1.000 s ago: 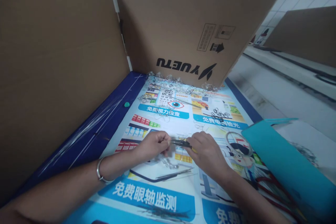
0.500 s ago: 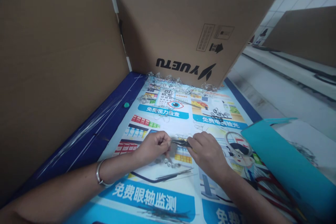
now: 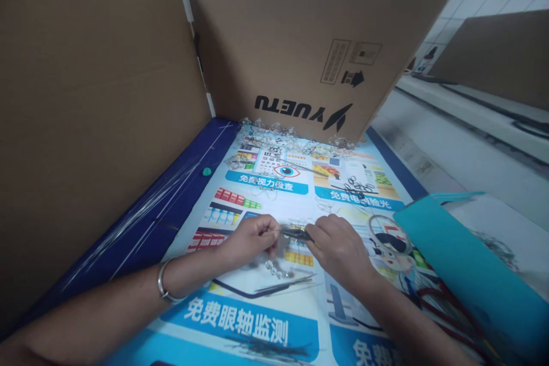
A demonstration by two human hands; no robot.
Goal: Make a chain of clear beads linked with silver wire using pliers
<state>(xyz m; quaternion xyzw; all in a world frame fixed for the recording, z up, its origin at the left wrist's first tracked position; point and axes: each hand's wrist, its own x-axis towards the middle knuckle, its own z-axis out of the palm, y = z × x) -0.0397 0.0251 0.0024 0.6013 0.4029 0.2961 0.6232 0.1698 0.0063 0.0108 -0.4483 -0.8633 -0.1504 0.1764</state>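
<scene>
Head view of a work surface covered by a printed blue-and-white poster mat bearing Chinese headings, among them 免费视力检查 on a blue band near the far end and 免费眼轴监测 on a blue band near the viewer; an eye-chart graphic with a red-ringed eye sits above the first heading. Behind the mat stands a brown corrugated cardboard panel printed upside down with the word YUETU, a black wing-like logo and handling symbols; a second brown cardboard wall closes off the left side. The left hand, a silver bangle on its wrist, has its fingertips pinched narrowly on one end of a small dark slender tool, apparently pliers or tweezers; the right hand is closed around the tool's other end, and the tool lies level between the two hands just above the mat's centre. What the tool's tip grips is too small to tell. Beneath the hands lie a short string of clear beads and thin metal wires. Small black rings lie farther off to the right, clear crystal pieces line the panel's foot, and a teal plastic sheet overlaps the mat's right edge.
</scene>
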